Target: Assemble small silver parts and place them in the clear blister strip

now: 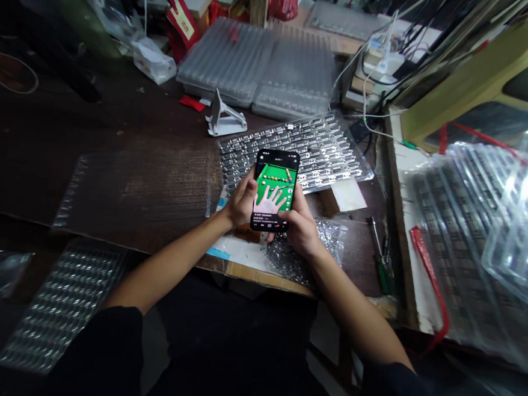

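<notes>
A black smartphone (275, 190) is held upright between both hands, over the near edge of the table. Its lit screen shows a green pool table with balls and a spread hand. My left hand (243, 199) grips the phone's left side, thumb along the edge. Around the lower right side wraps my right hand (304, 225), its thumb over the bottom of the screen. Behind the phone lies a clear plastic tray (326, 145) filled with small metal parts. Below the right hand, a clear bag of small shiny parts (289, 259) rests on the table.
A white phone stand (225, 118) stands behind the tray. Stacked clear trays (228, 57) fill the back, with more trays (455, 235) at the right. A green-handled screwdriver (382, 269) lies near the right edge. White cables (366, 96) run down at the back right.
</notes>
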Action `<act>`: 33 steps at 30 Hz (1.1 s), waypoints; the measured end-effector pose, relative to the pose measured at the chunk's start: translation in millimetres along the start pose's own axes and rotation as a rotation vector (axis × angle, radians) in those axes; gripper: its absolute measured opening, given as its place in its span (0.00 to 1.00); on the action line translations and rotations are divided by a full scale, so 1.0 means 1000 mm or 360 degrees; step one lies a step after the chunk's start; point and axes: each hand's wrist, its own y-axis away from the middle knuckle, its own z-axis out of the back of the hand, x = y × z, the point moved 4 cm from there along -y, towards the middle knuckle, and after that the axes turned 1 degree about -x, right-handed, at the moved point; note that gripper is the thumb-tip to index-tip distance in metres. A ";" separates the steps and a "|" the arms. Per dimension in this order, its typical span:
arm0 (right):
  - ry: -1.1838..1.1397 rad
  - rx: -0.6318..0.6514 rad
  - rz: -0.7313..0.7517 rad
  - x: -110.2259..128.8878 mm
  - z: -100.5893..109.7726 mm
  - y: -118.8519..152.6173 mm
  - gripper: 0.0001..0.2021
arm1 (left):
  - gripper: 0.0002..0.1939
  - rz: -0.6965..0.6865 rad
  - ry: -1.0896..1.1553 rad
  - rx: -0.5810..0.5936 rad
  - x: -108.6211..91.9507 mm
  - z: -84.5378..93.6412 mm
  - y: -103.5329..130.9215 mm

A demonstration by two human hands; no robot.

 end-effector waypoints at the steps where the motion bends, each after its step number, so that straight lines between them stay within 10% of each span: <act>1: 0.0006 0.0001 -0.0003 0.000 0.000 0.000 0.43 | 0.39 0.0011 0.0002 -0.0002 0.001 0.000 0.000; 33: -0.0055 0.0009 0.0048 -0.001 0.000 0.000 0.40 | 0.39 0.0019 0.0071 0.0009 0.002 0.000 -0.001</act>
